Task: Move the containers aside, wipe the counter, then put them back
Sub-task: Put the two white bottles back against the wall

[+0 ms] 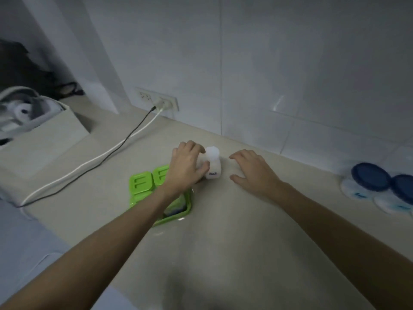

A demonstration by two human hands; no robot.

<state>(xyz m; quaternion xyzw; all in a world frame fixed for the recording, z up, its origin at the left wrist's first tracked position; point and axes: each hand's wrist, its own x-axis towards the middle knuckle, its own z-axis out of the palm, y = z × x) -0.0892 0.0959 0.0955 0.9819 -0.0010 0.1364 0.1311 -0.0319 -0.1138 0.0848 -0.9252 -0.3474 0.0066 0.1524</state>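
Head view, dim light, slight blur. Beige worktop (pixel 223 231) runs along a white tiled wall.

Left hand (pixel 186 164): fingers and thumb wrapped around a small white bottle (pixel 213 163) that stands upright near the wall, blue print low on its near face. A second white shape may sit behind the fingers; cannot tell. Right hand (pixel 250 171): empty, fingers spread and slightly curled, just right of the bottle and not touching it.

Green lidded box (pixel 143 184) lies on the worktop just left of and nearer than the bottle, partly under the left forearm. Its near part looks open, with something dark inside; contents unclear.

Far right edge: 2 tubs with dark blue lids (pixel 371 176) stand together, with pale round pieces beside them, well apart from the bottle.

Left side: a pale box (pixel 44 139) with white items on top, and 2 cables, 1 black and 1 white (pixel 105 157), run to a wall socket (pixel 164 101).

Judgement on progress: the tubs at the right may already be set aside, or may be returned ones; 1 frame does not settle it. No cloth or wipe is in view, and the middle of the worktop shows no wet streaks, so wiping is probably not done. The bottle and green box remain in the central area. Likely early: clearing step in hand, wiping and putting back left.
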